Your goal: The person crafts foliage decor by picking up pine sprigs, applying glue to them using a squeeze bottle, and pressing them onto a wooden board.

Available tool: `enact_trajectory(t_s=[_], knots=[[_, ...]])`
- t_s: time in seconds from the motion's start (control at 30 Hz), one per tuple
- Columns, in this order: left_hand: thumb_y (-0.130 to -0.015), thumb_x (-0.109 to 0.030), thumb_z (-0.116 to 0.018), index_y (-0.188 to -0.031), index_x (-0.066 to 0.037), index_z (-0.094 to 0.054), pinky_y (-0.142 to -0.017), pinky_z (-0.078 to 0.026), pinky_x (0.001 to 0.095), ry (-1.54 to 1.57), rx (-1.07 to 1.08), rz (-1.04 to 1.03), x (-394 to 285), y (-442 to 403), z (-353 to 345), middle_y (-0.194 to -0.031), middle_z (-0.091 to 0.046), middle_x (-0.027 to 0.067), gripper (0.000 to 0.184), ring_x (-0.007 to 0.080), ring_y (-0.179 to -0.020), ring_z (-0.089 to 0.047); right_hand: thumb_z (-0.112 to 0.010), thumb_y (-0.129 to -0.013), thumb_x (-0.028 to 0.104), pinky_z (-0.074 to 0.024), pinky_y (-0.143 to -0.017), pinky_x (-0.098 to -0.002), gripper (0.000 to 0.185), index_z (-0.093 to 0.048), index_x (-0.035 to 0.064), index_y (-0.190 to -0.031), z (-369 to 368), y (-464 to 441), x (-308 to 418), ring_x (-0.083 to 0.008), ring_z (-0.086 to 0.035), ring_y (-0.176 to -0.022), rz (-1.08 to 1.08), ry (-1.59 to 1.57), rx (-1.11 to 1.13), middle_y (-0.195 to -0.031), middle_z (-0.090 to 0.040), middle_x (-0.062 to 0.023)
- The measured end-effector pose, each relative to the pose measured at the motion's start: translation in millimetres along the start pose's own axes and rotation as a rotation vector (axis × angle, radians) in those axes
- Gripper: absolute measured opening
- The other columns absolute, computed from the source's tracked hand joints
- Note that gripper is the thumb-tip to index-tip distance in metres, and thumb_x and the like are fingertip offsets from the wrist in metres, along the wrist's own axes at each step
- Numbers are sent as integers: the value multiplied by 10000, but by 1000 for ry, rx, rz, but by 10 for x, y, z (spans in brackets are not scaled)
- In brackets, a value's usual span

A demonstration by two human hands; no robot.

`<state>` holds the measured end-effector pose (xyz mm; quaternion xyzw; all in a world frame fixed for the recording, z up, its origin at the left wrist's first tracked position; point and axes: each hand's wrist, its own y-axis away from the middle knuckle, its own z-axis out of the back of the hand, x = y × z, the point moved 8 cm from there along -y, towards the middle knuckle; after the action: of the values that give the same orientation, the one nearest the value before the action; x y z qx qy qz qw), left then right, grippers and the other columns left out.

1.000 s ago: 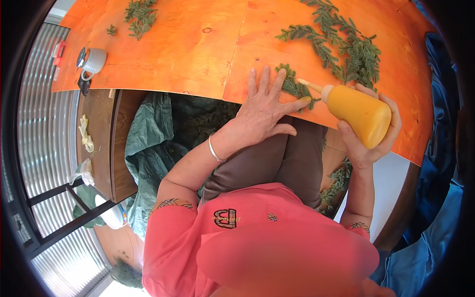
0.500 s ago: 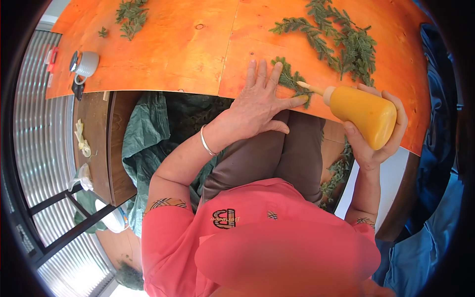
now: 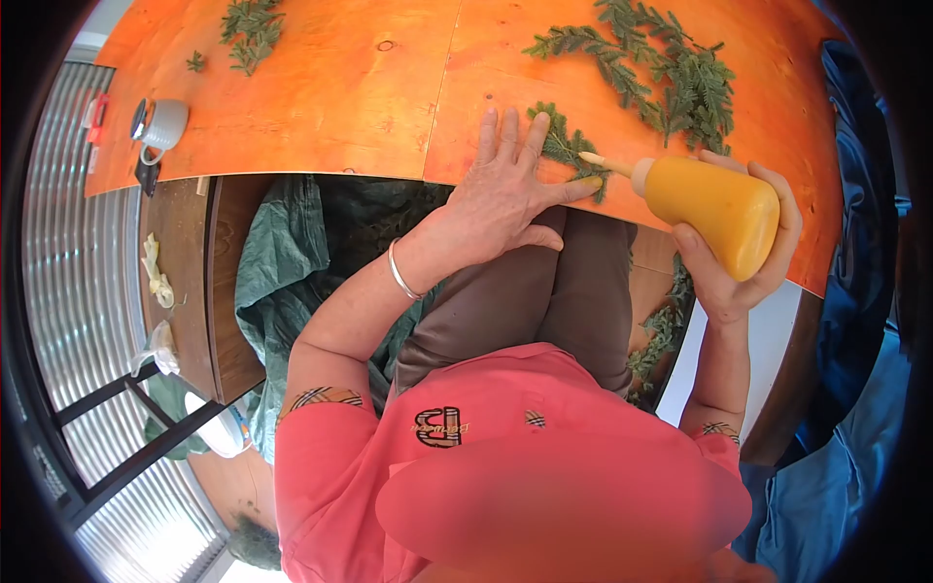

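Observation:
My left hand (image 3: pixel 505 194) lies palm down at the front edge of the orange wooden table (image 3: pixel 321 107), fingers spread. Its index fingertip rests on the lower end of a small green conifer sprig (image 3: pixel 566 144), and the other fingertips lie to the left of it. Wrapped around a yellow squeeze bottle (image 3: pixel 714 209) is my right hand (image 3: pixel 743 267). The bottle is tipped on its side, its thin pale nozzle (image 3: pixel 603 162) pointing left. The nozzle's end is at the sprig's right side; whether it touches cannot be made out.
A larger branched conifer piece (image 3: pixel 695 92) lies at the upper right, and more sprigs (image 3: pixel 253 34) at the upper left. A grey mug (image 3: pixel 165 124) stands near the left edge. Green sheeting (image 3: pixel 282 253) hangs under the table, and more greenery (image 3: pixel 661 340) is below right.
The view has shifted slightly. The bottle's body has risen a little and lies more level. My left hand stays in place on the table and sprig.

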<state>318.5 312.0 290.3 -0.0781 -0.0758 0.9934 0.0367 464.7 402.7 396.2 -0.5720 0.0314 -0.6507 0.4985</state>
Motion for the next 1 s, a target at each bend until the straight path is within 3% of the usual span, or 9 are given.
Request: enact_trajectory(t_s=[0.67,0.77,0.87,1.0], knots=[[-763,-542,-631,-1352,-418,-445,-1073,-121,639,-39,40,-4,-18,-34,-25,-1442,-261,275,630,510,-1299,-259,-805,-716,196,-478,-914,-407,764,-349,-26,-1287,658,333,-239,-309,-604,-1028,-162,76,-227,-1100,-596,-267],[-750,-508,-659,-1337,-387,-470,-1064,-126,645,-18,37,-6,-13,-10,-14,-1439,-265,265,628,495,-1293,-274,-814,-716,239,-468,-926,-412,783,-350,-27,-1287,749,373,-267,-316,-605,-1026,-205,81,-287,-1101,-595,-271],[-722,-466,-695,-1280,-316,-544,-1062,-136,635,23,190,73,-87,297,263,-1430,-272,261,597,479,-1295,-278,-818,-717,293,-465,-930,-415,802,-352,-25,-1286,854,467,-208,-321,-604,-1029,-205,97,-324,-1107,-592,-273],[-696,-416,-730,-1092,-196,-671,-1058,-182,618,111,437,241,127,1199,612,-1385,-336,303,457,447,-1292,-336,-819,-713,340,-469,-924,-415,826,-349,-20,-1289,1047,681,-182,-326,-604,-1032,-203,97,-327,-1122,-586,-271]])
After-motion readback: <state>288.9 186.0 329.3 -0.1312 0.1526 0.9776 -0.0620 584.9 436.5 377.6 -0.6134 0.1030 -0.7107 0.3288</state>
